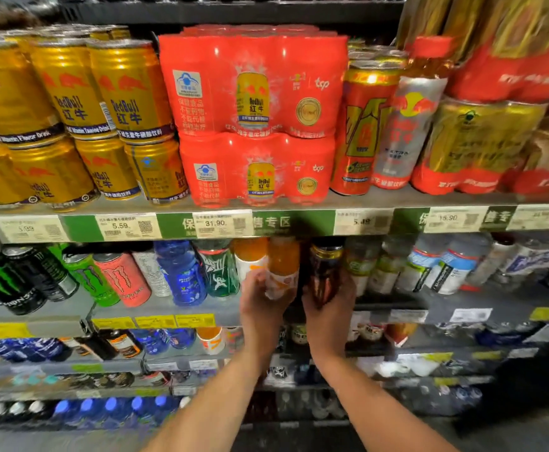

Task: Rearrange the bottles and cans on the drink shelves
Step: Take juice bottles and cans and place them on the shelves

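Left hand gripping orange bottle, right hand gripping dark can, both under crowded shelf edge: risk of knocking neighbouring green bottle.

Probably a shop: price-tagged shelves of drinks.

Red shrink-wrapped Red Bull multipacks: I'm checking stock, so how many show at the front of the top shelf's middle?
2: the upper multipack sits stacked on the lower multipack, between loose gold cans and a tall red can. More may be hidden behind.
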`<control>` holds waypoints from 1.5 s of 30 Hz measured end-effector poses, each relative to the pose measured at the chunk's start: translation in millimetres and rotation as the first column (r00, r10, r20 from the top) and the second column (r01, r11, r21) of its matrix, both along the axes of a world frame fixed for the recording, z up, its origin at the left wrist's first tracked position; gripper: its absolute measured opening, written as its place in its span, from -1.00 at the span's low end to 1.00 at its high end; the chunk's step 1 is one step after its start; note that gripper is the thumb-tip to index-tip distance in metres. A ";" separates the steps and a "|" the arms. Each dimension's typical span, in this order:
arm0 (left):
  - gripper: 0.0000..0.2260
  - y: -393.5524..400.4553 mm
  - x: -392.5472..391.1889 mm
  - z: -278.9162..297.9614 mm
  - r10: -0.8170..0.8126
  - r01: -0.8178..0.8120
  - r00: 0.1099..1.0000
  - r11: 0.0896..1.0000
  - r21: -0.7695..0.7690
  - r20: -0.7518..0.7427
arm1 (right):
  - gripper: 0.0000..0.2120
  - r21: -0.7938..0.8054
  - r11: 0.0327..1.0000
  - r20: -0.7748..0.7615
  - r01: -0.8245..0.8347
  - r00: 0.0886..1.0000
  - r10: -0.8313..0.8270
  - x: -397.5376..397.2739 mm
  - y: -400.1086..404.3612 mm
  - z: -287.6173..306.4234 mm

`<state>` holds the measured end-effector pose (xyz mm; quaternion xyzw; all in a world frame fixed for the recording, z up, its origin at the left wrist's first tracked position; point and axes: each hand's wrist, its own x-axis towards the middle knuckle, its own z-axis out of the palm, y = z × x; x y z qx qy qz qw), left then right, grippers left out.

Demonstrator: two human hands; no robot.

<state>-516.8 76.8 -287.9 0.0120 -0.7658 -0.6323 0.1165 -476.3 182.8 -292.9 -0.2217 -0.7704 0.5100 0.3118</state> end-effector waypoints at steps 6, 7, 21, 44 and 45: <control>-0.53 21.5 3.9 8.3 0.180 -0.167 0.982 0.970 -0.175 0.064 | -0.21 0.048 0.998 0.077 0.040 0.996 -0.044 -13.5 -1.9 -7.4; -0.53 24.0 3.5 8.1 0.208 -0.190 0.976 0.960 -0.203 0.068 | -0.23 0.027 0.999 0.075 0.028 0.997 -0.030 -13.9 -1.7 -8.2; -0.64 7.7 1.1 3.8 0.077 -0.067 0.991 0.994 -0.089 0.110 | -0.20 -0.005 1.000 0.214 -0.018 0.977 0.019 -13.7 -3.2 -7.9; -0.61 -29.6 31.9 56.3 -0.554 0.527 0.824 0.826 0.199 0.117 | -0.58 -0.292 0.917 0.123 -0.273 0.940 0.319 60.3 -8.3 51.6; -0.64 -29.8 34.5 57.9 -0.605 0.582 0.785 0.794 0.175 0.132 | -0.59 -0.290 0.903 0.125 -0.316 0.923 0.363 66.7 -6.5 53.6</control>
